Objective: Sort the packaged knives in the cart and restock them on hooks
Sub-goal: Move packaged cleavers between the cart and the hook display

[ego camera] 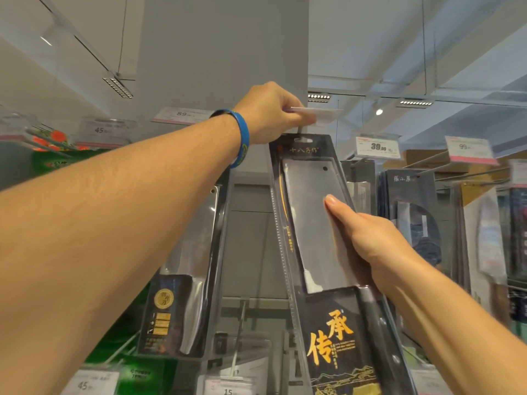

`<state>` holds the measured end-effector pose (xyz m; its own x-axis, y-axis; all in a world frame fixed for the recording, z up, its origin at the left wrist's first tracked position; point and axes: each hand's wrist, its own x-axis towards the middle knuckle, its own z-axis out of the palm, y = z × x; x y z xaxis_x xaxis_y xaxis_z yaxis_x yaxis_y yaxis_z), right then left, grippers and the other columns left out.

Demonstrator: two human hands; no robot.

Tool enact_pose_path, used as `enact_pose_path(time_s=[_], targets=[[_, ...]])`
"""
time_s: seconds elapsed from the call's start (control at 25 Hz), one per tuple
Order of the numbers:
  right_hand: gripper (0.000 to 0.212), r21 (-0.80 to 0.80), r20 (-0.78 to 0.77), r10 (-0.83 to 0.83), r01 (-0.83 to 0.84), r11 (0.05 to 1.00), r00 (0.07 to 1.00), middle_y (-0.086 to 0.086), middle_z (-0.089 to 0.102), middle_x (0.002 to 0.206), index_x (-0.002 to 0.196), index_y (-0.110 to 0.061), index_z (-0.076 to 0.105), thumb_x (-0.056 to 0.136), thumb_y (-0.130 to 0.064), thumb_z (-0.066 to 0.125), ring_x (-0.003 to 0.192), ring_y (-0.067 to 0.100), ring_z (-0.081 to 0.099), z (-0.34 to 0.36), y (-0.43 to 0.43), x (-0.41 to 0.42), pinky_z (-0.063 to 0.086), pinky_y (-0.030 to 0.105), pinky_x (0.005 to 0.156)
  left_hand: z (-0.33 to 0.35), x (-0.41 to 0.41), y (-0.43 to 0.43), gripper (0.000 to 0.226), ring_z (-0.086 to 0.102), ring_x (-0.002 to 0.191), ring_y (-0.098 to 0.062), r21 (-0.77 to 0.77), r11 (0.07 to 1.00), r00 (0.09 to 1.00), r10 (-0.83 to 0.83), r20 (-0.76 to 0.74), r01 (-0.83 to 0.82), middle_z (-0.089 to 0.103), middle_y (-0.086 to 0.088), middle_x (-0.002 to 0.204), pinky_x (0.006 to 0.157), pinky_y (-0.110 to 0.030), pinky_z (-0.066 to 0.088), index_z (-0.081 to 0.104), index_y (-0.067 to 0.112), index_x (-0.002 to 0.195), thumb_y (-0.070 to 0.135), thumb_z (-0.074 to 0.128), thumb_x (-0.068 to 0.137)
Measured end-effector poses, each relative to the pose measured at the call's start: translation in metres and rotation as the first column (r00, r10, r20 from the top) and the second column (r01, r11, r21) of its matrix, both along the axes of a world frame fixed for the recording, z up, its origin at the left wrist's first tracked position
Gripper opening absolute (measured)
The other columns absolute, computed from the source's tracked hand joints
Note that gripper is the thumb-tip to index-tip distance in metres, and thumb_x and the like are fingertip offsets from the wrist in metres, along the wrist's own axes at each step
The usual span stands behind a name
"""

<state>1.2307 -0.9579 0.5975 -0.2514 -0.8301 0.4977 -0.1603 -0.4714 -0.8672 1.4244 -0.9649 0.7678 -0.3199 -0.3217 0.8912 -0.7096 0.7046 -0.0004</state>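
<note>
A packaged cleaver [310,223] in a black card with gold characters and a clear blister stands tilted in front of the display. My right hand [368,238] grips its right edge, thumb flat on the blister. The pack's hang hole sits just below a hook's price tag holder [322,113]. My left hand [271,115], a blue wristband on the wrist, pinches that holder at the hook's tip. Another packaged cleaver [185,280] hangs to the left, partly behind my left forearm.
More packaged knives [416,218] hang on hooks to the right under price tags [377,147]. Bare hook rods [456,178] stick out at the upper right. Green boxes [142,377] sit at the lower left. A grey pillar [222,52] rises behind.
</note>
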Motion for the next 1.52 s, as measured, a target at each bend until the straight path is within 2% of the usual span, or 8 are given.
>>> enact_pose_path(time_s=[0.44, 0.56, 0.72, 0.96, 1.12, 1.24, 1.4, 1.52], targets=[[0.07, -0.062, -0.145, -0.228, 0.221, 0.973, 0.963, 0.013, 0.063, 0.076, 0.08, -0.009, 0.059, 0.077, -0.079, 0.062, 0.069, 0.033, 0.061, -0.013, -0.067, 0.027, 0.049, 0.04, 0.069, -0.002, 0.002, -0.001, 0.038, 0.044, 0.055, -0.004, -0.021, 0.999, 1.0, 0.025, 0.013, -0.025, 0.056, 0.005, 0.063, 0.044, -0.009, 0.032, 0.077, 0.019, 0.092, 0.054, 0.065, 0.087], [0.092, 0.047, -0.126, -0.163, 0.17, 0.984, 0.978, 0.021, 0.068, 0.116, 0.126, -0.004, 0.059, 0.078, -0.083, 0.058, 0.103, 0.04, 0.065, -0.01, -0.099, 0.037, 0.053, 0.045, 0.089, -0.015, -0.002, -0.002, 0.026, 0.063, 0.085, 0.002, -0.035, 0.999, 1.0, -0.013, 0.006, 0.013, 0.074, 0.013, 0.095, 0.065, 0.002, 0.039, 0.078, 0.028, 0.104, 0.044, 0.071, 0.086], [0.104, 0.103, -0.202, -0.199, 0.223, 0.969, 0.959, 0.015, 0.046, 0.154, 0.154, -0.008, 0.038, 0.082, -0.082, 0.051, 0.137, 0.038, 0.047, -0.016, -0.129, 0.047, 0.04, 0.049, 0.112, -0.024, 0.005, -0.006, 0.034, 0.057, 0.122, -0.006, -0.174, 0.981, 0.985, 0.108, 0.131, -0.085, 0.062, 0.011, 0.133, 0.104, -0.022, 0.042, 0.066, 0.028, 0.126, 0.032, 0.066, 0.093], [0.094, 0.165, -0.327, -0.279, 0.345, 0.924, 0.903, 0.014, 0.063, 0.131, 0.137, -0.011, 0.055, 0.083, -0.086, 0.041, 0.118, 0.036, 0.06, -0.026, -0.126, 0.045, 0.043, 0.039, 0.081, -0.062, 0.007, 0.002, 0.053, 0.024, 0.148, -0.019, -0.319, 0.923, 0.915, 0.306, 0.263, -0.217, 0.029, 0.003, 0.16, 0.115, -0.038, 0.031, 0.038, 0.022, 0.149, 0.035, 0.051, 0.099], [0.042, -0.118, -0.243, -0.523, 0.51, 0.852, 0.817, -0.01, 0.062, 0.077, 0.084, -0.025, 0.061, 0.093, -0.065, 0.054, 0.084, 0.021, 0.064, -0.08, -0.082, 0.021, 0.038, 0.033, 0.069, -0.137, 0.025, 0.007, 0.048, 0.047, 0.132, -0.015, -0.265, 0.964, 0.999, -0.03, -0.025, 0.022, 0.052, 0.0, 0.145, 0.113, -0.026, 0.033, 0.052, 0.021, 0.141, 0.034, 0.054, 0.094], [0.039, -0.211, -0.121, -0.429, 0.399, 0.892, 0.895, -0.011, 0.069, 0.065, 0.071, -0.02, 0.065, 0.095, -0.051, 0.061, 0.068, 0.014, 0.066, -0.12, -0.031, 0.014, 0.048, 0.035, 0.068, -0.212, 0.018, 0.0, 0.022, 0.069, 0.077, -0.007, 0.069, 0.962, 0.942, -0.242, -0.233, 0.264, 0.075, 0.01, 0.088, 0.081, -0.034, 0.054, 0.074, 0.024, 0.096, 0.035, 0.056, 0.091], [0.036, -0.152, -0.113, -0.238, 0.22, 0.964, 0.965, 0.001, 0.07, 0.064, 0.073, -0.018, 0.065, 0.091, -0.049, 0.061, 0.044, 0.011, 0.057, -0.2, 0.062, 0.005, 0.047, 0.027, 0.045, -0.328, -0.013, 0.001, 0.03, 0.052, 0.041, 0.006, 0.408, 0.787, 0.875, -0.334, -0.349, 0.463, 0.066, 0.011, 0.055, 0.052, -0.013, 0.041, 0.073, 0.027, 0.074, 0.034, 0.056, 0.098], [0.025, 0.072, -0.157, -0.268, 0.281, 0.957, 0.951, 0.004, 0.071, 0.067, 0.079, -0.023, 0.067, 0.094, -0.042, 0.062, 0.039, 0.014, 0.051, -0.299, 0.139, -0.015, 0.041, 0.023, 0.04, -0.439, -0.031, 0.017, 0.037, 0.042, 0.037, 0.001, 0.617, 0.514, 0.802, -0.406, -0.438, 0.596, 0.062, 0.003, 0.049, 0.043, -0.014, 0.035, 0.075, 0.027, 0.073, 0.04, 0.051, 0.099]])
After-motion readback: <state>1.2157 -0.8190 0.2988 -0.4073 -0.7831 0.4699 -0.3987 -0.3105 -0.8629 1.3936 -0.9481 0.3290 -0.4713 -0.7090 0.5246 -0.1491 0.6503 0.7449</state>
